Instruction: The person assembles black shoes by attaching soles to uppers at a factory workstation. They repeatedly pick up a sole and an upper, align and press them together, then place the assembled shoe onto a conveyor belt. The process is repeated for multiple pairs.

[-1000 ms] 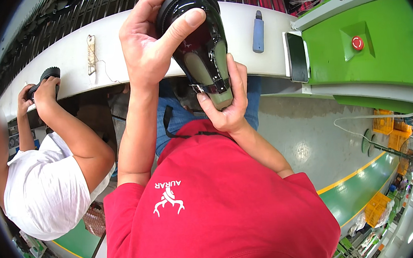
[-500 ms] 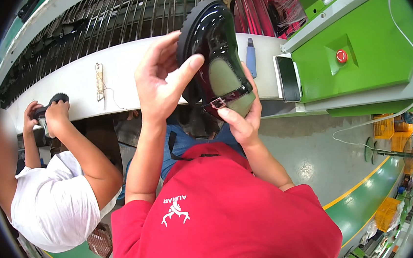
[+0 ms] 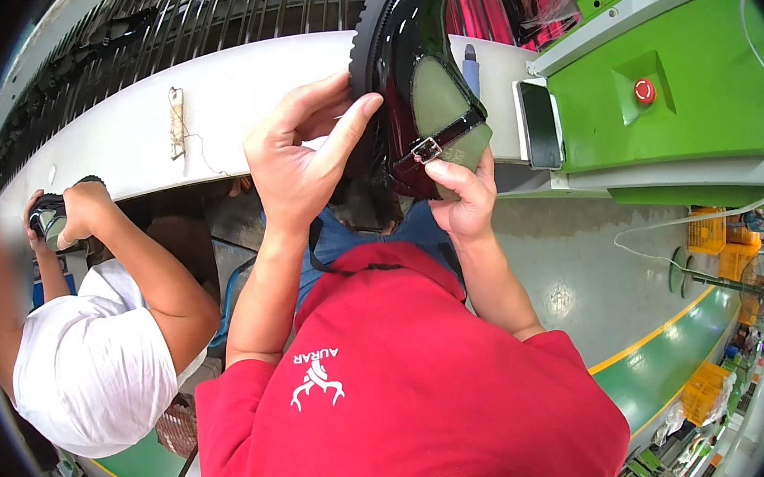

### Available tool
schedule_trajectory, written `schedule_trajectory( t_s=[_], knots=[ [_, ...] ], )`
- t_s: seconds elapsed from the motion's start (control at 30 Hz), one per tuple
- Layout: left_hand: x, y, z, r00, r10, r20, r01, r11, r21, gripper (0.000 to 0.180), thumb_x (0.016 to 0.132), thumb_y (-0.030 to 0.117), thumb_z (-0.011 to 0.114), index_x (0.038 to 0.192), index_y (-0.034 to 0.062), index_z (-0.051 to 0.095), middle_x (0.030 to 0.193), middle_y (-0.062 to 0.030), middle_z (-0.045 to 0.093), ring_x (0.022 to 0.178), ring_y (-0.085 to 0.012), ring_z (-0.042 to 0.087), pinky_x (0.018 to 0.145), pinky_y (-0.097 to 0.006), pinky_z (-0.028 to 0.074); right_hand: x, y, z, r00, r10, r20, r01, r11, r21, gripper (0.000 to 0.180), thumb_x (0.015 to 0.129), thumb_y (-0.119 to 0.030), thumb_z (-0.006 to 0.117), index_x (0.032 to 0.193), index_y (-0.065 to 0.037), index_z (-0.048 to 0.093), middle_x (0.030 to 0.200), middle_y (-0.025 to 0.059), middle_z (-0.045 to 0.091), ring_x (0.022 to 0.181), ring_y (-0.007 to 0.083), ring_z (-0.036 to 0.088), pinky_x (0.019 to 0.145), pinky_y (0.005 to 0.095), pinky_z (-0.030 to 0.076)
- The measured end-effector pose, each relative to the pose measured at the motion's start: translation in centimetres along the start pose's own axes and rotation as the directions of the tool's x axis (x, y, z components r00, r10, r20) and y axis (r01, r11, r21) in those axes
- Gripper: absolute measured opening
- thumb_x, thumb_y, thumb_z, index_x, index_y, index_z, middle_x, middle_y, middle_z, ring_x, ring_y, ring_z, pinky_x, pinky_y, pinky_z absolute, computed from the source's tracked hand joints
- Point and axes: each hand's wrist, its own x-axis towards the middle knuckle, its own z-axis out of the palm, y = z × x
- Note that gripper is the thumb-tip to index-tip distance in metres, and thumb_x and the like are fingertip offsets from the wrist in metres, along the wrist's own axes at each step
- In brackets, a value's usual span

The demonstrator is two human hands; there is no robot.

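In front of me is a glossy black shoe [image 3: 406,50] with a thick ridged sole, tilted with its toe pointing away. A thin black strap with a silver buckle [image 3: 426,149] crosses its grey-green opening. My right hand [image 3: 469,194] grips the heel end, thumb beside the buckle, other fingers mostly hidden behind. At the sole's left edge, my left hand [image 3: 302,159] holds the shoe between the thumb and the fingers, whose tips are partly hidden.
Beneath lies a white work ledge [image 3: 231,74] with a cord-wrapped stick [image 3: 177,125], a blue-handled tool [image 3: 471,69] and a black phone [image 3: 539,125]. A green machine [image 3: 687,89] with a red button stands right; metal rods [image 3: 244,14] run behind. At left, another person [image 3: 101,354] handles a black shoe [image 3: 46,215].
The shoe and my right hand have shifted slightly right in view, with the toe farther up. My left hand stays at the sole. The neighbour's shoe has tilted and moved left.
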Motion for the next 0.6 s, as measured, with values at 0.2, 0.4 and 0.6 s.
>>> schedule_trajectory(
  t_s=[0.2,0.4,0.6],
  knots=[
    [-0.5,-0.2,0.2,0.998,-0.054,-0.022,0.054,0.998,-0.018,0.029,0.094,-0.003,0.089,0.121,-0.0086,0.079,0.109,-0.0137,0.084,0.1,-0.0158,0.081,0.089,-0.028,0.066,-0.1,-0.1,0.4,0.999,-0.039,-0.034,0.038,0.999,-0.005,0.084,0.086,-0.001,0.069,0.165,-0.001,0.042,0.148,0.0166,0.063,0.132,0.0279,0.066,0.113,0.0412,0.056],
    [-1.0,0.3,0.1,0.997,-0.051,-0.059,0.052,0.999,0.011,0.027,0.094,-0.003,0.089,0.119,-0.008,0.08,0.105,-0.0134,0.085,0.097,-0.0149,0.081,0.088,-0.028,0.066,0.1,-0.1,0.7,1.0,-0.021,-0.001,0.021,0.999,-0.031,0.097,0.083,0.0,0.068,0.173,0.0,0.033,0.162,0.0189,0.056,0.145,0.0297,0.06,0.118,0.0414,0.053],
    [-1.3,0.0,0.0,0.997,0.013,-0.076,0.002,0.98,0.197,0.021,0.096,0.001,0.088,0.115,-0.006,0.082,0.096,-0.0089,0.084,0.089,-0.011,0.08,0.078,-0.025,0.064,0.1,1.0,0.3,0.999,-0.046,-0.013,0.044,0.992,-0.116,0.098,0.083,-0.002,0.069,0.174,0.002,0.032,0.163,0.0196,0.055,0.146,0.0282,0.06,0.119,0.0412,0.052]
  ],
)
